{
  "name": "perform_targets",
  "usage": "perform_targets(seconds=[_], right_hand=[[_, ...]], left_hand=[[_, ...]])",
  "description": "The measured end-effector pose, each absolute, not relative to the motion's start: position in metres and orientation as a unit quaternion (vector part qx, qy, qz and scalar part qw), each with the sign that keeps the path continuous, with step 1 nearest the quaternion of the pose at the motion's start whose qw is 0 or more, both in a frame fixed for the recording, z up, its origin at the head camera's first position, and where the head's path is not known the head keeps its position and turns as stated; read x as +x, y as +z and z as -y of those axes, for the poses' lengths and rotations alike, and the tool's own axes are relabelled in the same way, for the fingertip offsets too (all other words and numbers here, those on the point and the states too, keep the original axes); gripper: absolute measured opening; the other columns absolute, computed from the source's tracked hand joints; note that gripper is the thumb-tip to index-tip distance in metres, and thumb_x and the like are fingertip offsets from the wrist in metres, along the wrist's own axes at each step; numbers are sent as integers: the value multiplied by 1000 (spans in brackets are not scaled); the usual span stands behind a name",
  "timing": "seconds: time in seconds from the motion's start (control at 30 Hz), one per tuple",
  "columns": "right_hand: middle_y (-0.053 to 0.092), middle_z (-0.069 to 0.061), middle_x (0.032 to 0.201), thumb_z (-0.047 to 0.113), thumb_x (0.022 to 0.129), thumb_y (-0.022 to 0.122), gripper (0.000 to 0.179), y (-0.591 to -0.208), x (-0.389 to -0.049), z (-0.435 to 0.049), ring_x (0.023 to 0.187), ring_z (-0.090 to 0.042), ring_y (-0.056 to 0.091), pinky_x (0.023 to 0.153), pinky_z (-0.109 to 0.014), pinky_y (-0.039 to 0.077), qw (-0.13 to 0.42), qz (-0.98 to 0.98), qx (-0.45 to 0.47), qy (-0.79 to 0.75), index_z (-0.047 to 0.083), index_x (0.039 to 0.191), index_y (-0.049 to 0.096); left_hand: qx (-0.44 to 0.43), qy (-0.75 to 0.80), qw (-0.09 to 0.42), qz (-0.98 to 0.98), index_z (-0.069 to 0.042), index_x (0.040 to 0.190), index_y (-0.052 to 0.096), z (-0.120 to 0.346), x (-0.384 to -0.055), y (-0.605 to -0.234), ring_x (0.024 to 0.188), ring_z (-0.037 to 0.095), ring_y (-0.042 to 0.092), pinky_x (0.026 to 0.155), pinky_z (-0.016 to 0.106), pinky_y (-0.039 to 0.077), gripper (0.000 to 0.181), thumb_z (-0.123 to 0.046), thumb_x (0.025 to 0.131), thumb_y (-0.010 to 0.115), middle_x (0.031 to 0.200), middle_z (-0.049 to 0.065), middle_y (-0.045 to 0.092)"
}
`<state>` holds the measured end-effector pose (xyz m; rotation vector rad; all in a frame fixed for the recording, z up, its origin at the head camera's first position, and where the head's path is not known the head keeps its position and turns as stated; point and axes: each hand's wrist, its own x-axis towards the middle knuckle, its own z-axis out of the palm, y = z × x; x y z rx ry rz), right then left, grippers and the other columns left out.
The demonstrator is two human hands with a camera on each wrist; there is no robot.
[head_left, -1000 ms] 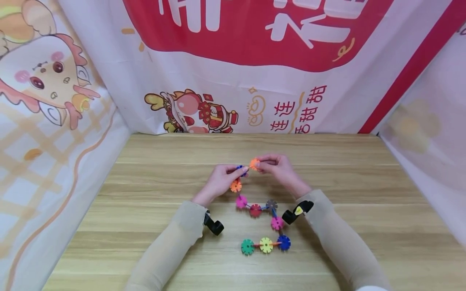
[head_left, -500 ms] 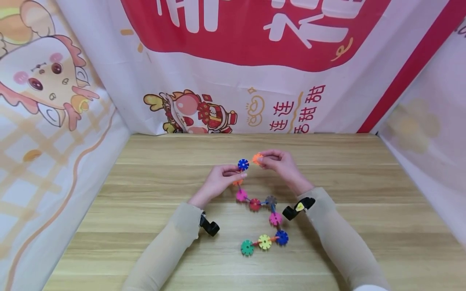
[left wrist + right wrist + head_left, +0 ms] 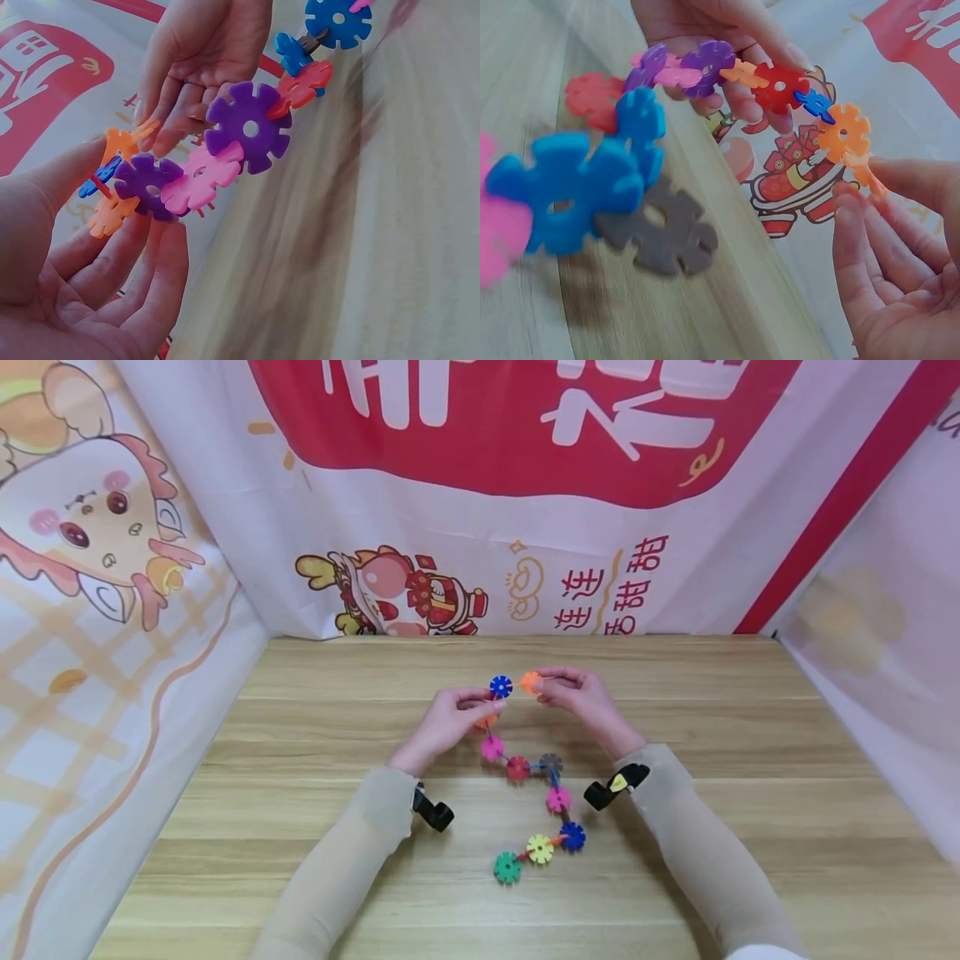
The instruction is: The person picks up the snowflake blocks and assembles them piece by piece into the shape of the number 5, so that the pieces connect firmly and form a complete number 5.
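Lifted a little higher than half a second before, the upper end of the snowflake-disc chain [image 3: 534,777] is being carried toward the back of the table, and the lower discs are being dragged along after it.

Nearest the person, below both grips, the green disc [image 3: 507,867] at the free end is being left resting on the wooden table [image 3: 750,827], with the yellow disc [image 3: 539,848] and a blue disc [image 3: 572,836] joined beside it. Above these, nearer the grips, a pink disc [image 3: 558,798], a grey disc [image 3: 551,764], a red disc [image 3: 517,768] and another pink disc [image 3: 492,747] are being held up in a zigzag line.

The chain is being pinched by the left hand [image 3: 448,722] between thumb and fingers, close around an orange disc [image 3: 487,721], with the top blue disc [image 3: 501,686] standing just above that grip. In the left wrist view the thumb [image 3: 64,176] is being pressed against the end discs while the fingers are being curled beneath them.

Just to the right of that grip, the end orange disc [image 3: 531,682] is being pinched narrowly by the right hand [image 3: 583,702]; in the right wrist view the fingertips [image 3: 851,199] are being closed on its edge.

Beyond both hands, the printed red-and-white banner [image 3: 480,493] is hanging behind the table.
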<state>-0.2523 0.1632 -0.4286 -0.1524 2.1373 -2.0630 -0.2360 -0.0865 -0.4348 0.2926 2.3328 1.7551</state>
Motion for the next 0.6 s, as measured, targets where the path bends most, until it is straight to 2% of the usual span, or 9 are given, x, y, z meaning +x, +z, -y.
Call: perform_targets(seconds=[0.13, 0.33, 0.47, 0.6], right_hand=[[69, -17, 121, 14, 98, 71, 44, -428, -249, -171, 115, -42, 62, 100, -50, 50, 75, -728, -45, -680, -3, 136, 59], [70, -12, 120, 25, 94, 77, 48, -426, -228, -190, 112, -35, 65, 95, -42, 54, 71, -785, -73, -611, 1, 133, 62], [73, -8, 114, 29, 90, 80, 46, -426, -206, -197, 105, -27, 68, 90, -35, 56, 109, -807, -136, -565, 3, 126, 68], [73, -9, 111, 24, 89, 81, 41, -430, -186, -196, 98, -27, 70, 84, -36, 58, 182, -796, -220, -534, 2, 122, 70]], left_hand=[[100, 603, 105, -784, -3, 130, 66, 86, -243, -431, 107, 22, 67, 90, 35, 56, 48, -32, 93, 77, 114, 8, 73], [91, 591, 107, -794, -3, 132, 65, 85, -259, -432, 110, 22, 67, 94, 34, 54, 53, -35, 93, 77, 116, 9, 73], [87, 581, 109, -802, -4, 132, 65, 84, -270, -435, 111, 22, 66, 98, 36, 52, 54, -38, 92, 77, 118, 9, 72], [78, 575, 117, -806, -6, 132, 66, 83, -278, -437, 108, 21, 67, 96, 37, 52, 56, -43, 92, 77, 118, 7, 72]])
